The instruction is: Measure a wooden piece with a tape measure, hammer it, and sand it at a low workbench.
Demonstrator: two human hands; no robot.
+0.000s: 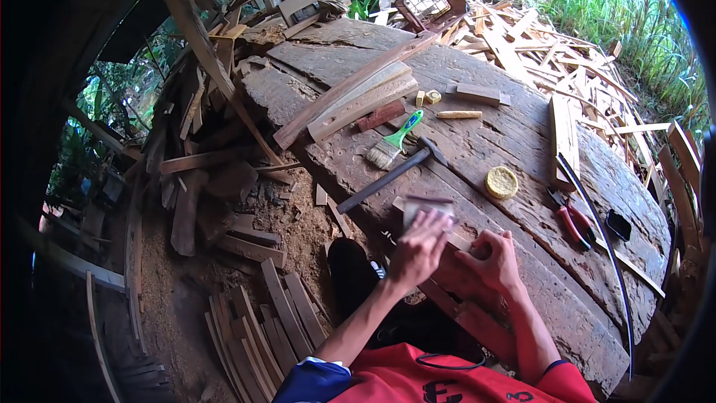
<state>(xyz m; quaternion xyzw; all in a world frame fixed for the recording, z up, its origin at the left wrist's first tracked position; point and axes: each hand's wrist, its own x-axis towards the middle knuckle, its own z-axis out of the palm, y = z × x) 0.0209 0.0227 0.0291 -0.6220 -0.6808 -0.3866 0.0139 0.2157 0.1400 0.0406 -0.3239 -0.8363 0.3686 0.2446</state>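
Observation:
My left hand [419, 248] presses down over a flat, pale piece of what looks like folded sandpaper [415, 209] with a dark edge. Under it, a light wooden strip [457, 240] lies slantwise near the bench's front edge. My right hand [496, 260] is closed at the strip's right end, thumb and fingers bent around it; the fingers partly hide the grip. Just beyond my left hand rests a hammer [384, 180] with a dark handle. A paintbrush [395, 142] with a green handle lies past the hammer.
The rough plank bench [507, 157] also bears a round yellow disc [501, 182], red-handled pliers [574, 222], a black strap [608, 242], a small black case [617, 225] and several wood pieces [365, 108]. Scrap wood [548, 45] and a crate [432, 4] lie beyond; offcuts [261, 328] cover the floor at left.

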